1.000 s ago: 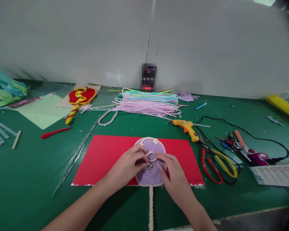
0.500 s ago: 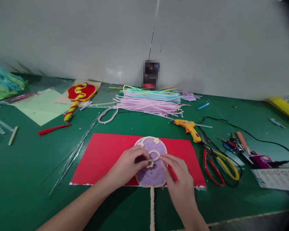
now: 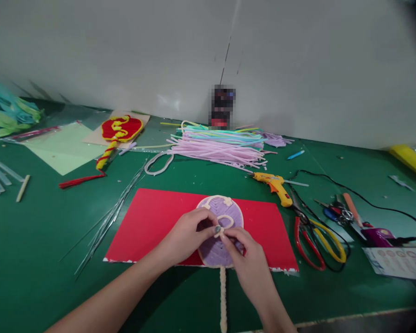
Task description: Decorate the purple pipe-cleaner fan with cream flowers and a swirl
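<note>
Table (image 3: 72, 217): green.
Red board (image 3: 159, 215): flat on it.
Fan (image 3: 213, 254): purple, face on the board.
Left hand (image 3: 185, 237): finger and thumb pinching the cream loop (image 3: 232, 222) at one end.
Right hand (image 3: 252, 258): fingertips pinched together, same end.
Loop: over the fan, apparently being shaped; next calls for a steady pinch.

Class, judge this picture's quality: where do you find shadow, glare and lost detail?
Head view: soft shadow darkens the green table left of the braided handle; head view: pale sheen marks the grey wall; head view: coarse pixel blocks hide the dark object before it.
</note>
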The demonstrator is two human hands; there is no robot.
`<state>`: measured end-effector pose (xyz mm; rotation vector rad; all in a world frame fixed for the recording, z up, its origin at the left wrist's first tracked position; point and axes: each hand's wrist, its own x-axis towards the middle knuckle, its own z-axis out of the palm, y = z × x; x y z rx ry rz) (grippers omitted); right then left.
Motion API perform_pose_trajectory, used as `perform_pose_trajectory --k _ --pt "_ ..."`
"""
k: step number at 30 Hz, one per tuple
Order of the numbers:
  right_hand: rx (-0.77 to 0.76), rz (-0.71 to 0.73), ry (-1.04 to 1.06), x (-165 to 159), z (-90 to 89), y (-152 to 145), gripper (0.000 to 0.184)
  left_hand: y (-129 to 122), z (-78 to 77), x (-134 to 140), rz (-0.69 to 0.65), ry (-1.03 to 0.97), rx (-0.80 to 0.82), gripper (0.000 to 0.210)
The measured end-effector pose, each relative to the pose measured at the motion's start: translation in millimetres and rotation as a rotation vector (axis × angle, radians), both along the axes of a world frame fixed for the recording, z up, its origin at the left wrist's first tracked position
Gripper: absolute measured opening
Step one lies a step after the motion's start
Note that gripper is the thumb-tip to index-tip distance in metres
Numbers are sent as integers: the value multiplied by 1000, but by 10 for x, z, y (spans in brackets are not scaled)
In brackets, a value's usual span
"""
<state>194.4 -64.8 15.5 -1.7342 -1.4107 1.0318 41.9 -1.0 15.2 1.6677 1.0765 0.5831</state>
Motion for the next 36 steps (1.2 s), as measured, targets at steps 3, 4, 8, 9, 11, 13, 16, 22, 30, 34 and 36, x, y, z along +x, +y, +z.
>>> perform_pose_trajectory --k 3,4,8,9,11,13,16,22,30,34,36 --pt "23 -1 18 0 3 0 21 0 -5 -2 -20 2 25 4" --pt "29 -2 19 0 5 1 21 0 -6 -3 -28 2 33 4" --pt "29 1 0 -3 33 22 20 4 -2 -12 -47 7 50 3" --pt "27 5 -6 -4 44 31 20 7 -1 -16 -49 11 56 2" --pt "20 16 -11 -6 64 47 19 11 2 -22 -61 16 68 2" --pt "14 17 -4 -8 72 55 18 15 3 -23 -74 16 80 1" --pt "14 1 10 -14 61 44 15 13 4 -14 -69 23 78 2" --pt "40 -51 -1 -52 16 -18 14 -11 -5 9 -11 58 64 4" --pt "121 -90 -51 -115 -36 -92 16 -18 2 15 -3 82 78 5" --pt "178 -89 -91 -128 -72 -112 18 -18 1 17 -20 89 94 5" --pt "186 -94 -115 -129 -86 -116 18 -20 -4 17 -30 90 111 5"
